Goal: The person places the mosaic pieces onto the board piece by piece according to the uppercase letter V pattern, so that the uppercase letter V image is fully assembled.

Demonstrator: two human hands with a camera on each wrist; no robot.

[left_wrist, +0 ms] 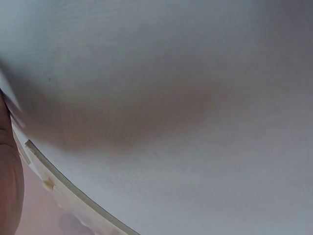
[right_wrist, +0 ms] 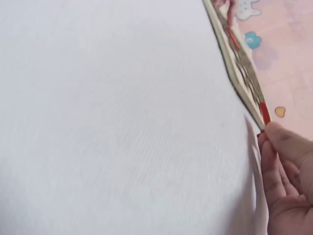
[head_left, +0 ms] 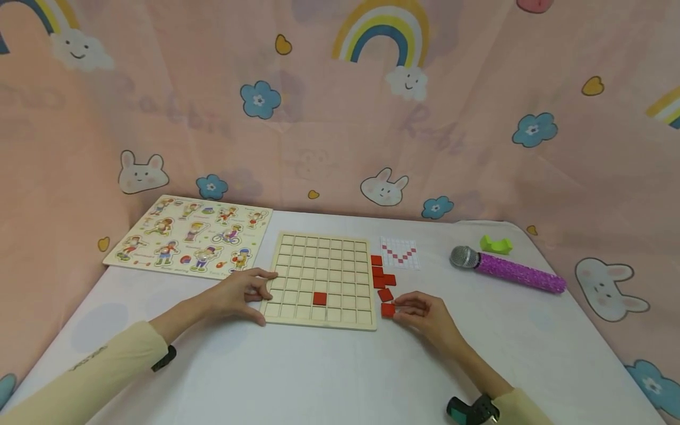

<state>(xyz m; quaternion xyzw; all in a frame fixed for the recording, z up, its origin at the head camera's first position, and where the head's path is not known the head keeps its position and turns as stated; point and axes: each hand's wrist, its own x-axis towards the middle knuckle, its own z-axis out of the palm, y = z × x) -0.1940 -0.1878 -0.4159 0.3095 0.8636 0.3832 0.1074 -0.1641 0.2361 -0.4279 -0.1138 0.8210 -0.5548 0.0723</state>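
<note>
Red tile [head_left: 388,310] sat pinched in the right hand [head_left: 429,319], near the grid board's lower right corner.
Thumb and fingertips held it just beside the grid board [head_left: 321,271], while the left hand [head_left: 236,293], thumb and fingers spread apart, touched the board's left edge. One placed tile [head_left: 320,298] lay in a lower cell; five loose tiles [head_left: 385,294] lay along the right side, near a pattern card [head_left: 400,254].
</note>
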